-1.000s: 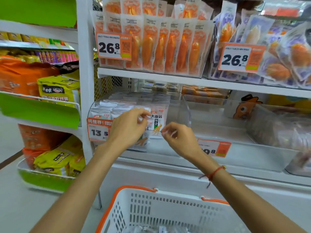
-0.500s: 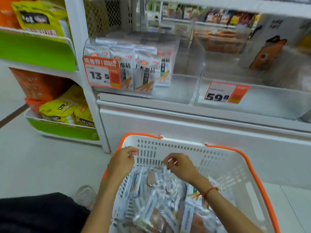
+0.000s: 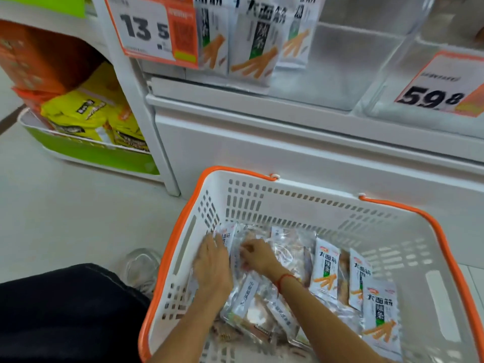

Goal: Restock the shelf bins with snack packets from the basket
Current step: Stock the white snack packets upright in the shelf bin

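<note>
A white basket with an orange rim (image 3: 288,203) stands on the floor in front of the shelf. Several white and clear snack packets (image 3: 324,271) lie in it. My left hand (image 3: 212,265) lies flat with straight fingers on the packets at the basket's left wall. Beside it, my right hand (image 3: 255,254) curls its fingers on a clear packet (image 3: 251,237) at the back left of the pile. Above, a clear shelf bin (image 3: 340,61) holds upright packets of the same snack (image 3: 255,40) in its left part.
An orange price tag reading 13.5 (image 3: 152,27) hangs on the bin's left front, and a 59.8 tag (image 3: 440,87) on the neighbouring clear bin. Yellow and orange bags (image 3: 89,113) fill a green-fronted rack at left. My dark trouser leg (image 3: 65,310) and a shoe (image 3: 141,268) sit left of the basket.
Both hands came down from the shelf bin into the basket. They now rest on the packets at its back left. The view has tilted down.
</note>
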Demonstrator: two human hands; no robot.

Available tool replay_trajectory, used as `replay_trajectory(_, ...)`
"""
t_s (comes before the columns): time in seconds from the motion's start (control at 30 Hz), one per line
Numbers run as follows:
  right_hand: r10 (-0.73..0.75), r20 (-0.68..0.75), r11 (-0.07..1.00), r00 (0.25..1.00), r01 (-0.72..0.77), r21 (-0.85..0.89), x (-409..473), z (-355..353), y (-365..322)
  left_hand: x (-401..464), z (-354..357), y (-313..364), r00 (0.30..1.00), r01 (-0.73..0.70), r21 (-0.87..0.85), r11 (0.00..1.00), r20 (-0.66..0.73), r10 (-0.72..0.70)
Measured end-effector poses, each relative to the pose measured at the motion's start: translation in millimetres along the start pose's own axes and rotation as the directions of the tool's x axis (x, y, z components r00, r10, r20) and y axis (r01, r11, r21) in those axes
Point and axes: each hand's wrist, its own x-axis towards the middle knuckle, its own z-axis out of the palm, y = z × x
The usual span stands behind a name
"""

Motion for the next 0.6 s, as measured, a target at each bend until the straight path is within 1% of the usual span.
replay_trajectory(0.07,0.020,0.012,1.000,1.000,-0.020,-0.016,12.0,9.2,-7.2,7.7,0.6,0.3,1.000,0.014,0.060,0.998,0.001,-0.014)
replay_trajectory(0.13,0.027,-0.003,1.000,1.000,-0.027,-0.006,18.7,16.8,-14.3,14.1,2.2,-1.0,0.996,0.056,0.067,0.996,0.059,-0.060)
replay_trajectory(0.17,0.022,-0.012,1.000,1.000,-0.023,-0.007,20.6,18.8,-16.4,15.7,2.7,-0.8,0.995,0.055,0.090,0.994,0.084,-0.063)
replay_trajectory(0.3,0.018,-0.007,0.999,1.000,-0.018,-0.030,22.2,10.6,-14.2,22.5,0.1,2.5,0.992,-0.053,0.291,0.955,0.123,0.018)
replay_trajectory(0.37,0.001,-0.030,1.000,1.000,-0.002,-0.030,19.8,-0.4,-12.8,27.8,-2.0,4.3,0.990,-0.102,0.358,0.928,0.124,0.060)
replay_trajectory(0.47,-0.019,-0.102,0.999,0.995,0.014,-0.048,6.6,-24.8,-10.3,33.2,-2.8,5.5,0.991,-0.109,0.367,0.924,0.112,0.072)
replay_trajectory(0.6,-0.064,-0.128,0.996,0.990,0.071,0.049,-23.0,-56.7,-1.7,26.4,-5.0,4.0,0.993,-0.110,0.360,0.927,0.081,0.086)
